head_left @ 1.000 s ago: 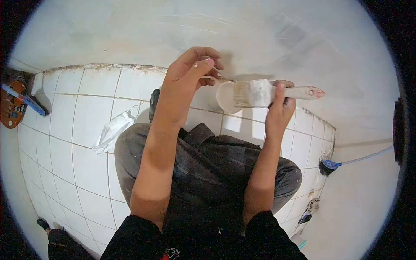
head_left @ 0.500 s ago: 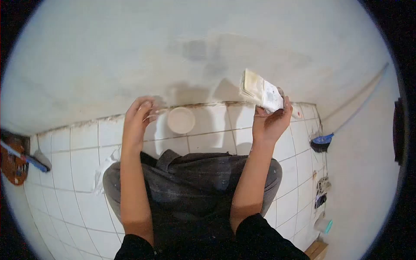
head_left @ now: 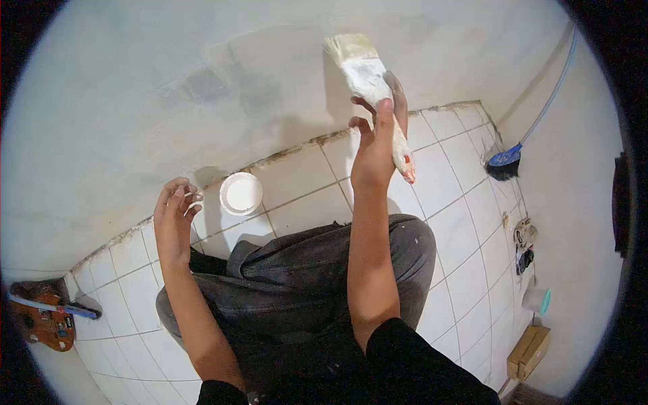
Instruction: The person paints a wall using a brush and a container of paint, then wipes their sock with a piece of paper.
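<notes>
My right hand [head_left: 379, 131] grips a wide paintbrush [head_left: 368, 77] by its handle, the bristles pointing up and to the left. The brush is coated in white, with a reddish tip at the handle's end. Its bristles overlap the pale wall [head_left: 270, 74] in this view, and a shadow falls beside them. My left hand [head_left: 177, 212] hovers low near the wall, empty, with its fingers loosely curled and apart. Just right of it a round white tub [head_left: 241, 194] with white contents stands on the tiled floor [head_left: 300, 177].
A blue broom [head_left: 504, 158] leans in the right corner. Along the right wall lie a crumpled light item [head_left: 525, 233], a cup with a teal rim [head_left: 536, 300] and a cardboard box [head_left: 528, 352]. At the far left, a blue-handled brush [head_left: 81, 311] lies by an orange-brown object [head_left: 44, 317].
My right hand has raised the paintbrush up and left across the wall, and its bristles have turned more upward. My left hand has moved lower left. The camera view has rotated.
</notes>
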`<state>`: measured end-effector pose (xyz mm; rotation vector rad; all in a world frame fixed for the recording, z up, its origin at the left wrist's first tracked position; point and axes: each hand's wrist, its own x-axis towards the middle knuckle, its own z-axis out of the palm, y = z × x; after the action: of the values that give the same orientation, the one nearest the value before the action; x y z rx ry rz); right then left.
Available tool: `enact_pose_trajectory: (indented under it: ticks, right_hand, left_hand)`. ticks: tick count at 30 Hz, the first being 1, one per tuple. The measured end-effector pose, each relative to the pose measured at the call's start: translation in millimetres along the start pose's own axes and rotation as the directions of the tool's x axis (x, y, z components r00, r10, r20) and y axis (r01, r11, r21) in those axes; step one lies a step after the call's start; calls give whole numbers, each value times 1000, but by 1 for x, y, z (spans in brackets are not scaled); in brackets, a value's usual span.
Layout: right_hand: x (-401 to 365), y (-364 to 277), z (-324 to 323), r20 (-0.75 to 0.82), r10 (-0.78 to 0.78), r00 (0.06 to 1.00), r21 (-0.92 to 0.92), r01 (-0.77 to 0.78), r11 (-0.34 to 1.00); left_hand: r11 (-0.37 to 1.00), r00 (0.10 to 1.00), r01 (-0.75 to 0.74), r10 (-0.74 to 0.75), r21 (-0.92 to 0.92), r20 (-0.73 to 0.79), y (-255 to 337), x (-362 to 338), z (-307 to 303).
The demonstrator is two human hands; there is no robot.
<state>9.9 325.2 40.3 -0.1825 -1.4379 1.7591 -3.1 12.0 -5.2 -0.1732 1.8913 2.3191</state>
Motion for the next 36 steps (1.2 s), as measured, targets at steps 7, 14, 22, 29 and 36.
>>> enact_pose_trajectory:
  ticks: [7, 14, 22, 29, 36]
  right_hand:
    - [9, 9, 9, 61, -73, 995, -42, 76, 996]
    - [10, 31, -3, 24, -98, 995, -238, 101, 966]
    - [13, 1, 0, -1, -154, 988, -120, 152, 981]
    - [8, 25, 12, 47, -119, 992, -230, 126, 965]
    - [3, 24, 4, 31, -12, 999, -113, 15, 993]
  left_hand:
    - [1000, 1000, 4, -4, 5, -20, 0, 0, 1]
    - [1000, 1000, -22, 22, -18, -13, 1, -1, -2]
    - [1000, 1000, -18, 18, 2, -21, -1, 1, 1]
    - [1000, 1000, -1, 1, 27, -11, -3, 0, 1]
    - [999, 1000, -12, 13, 40, -23, -4, 0, 0]
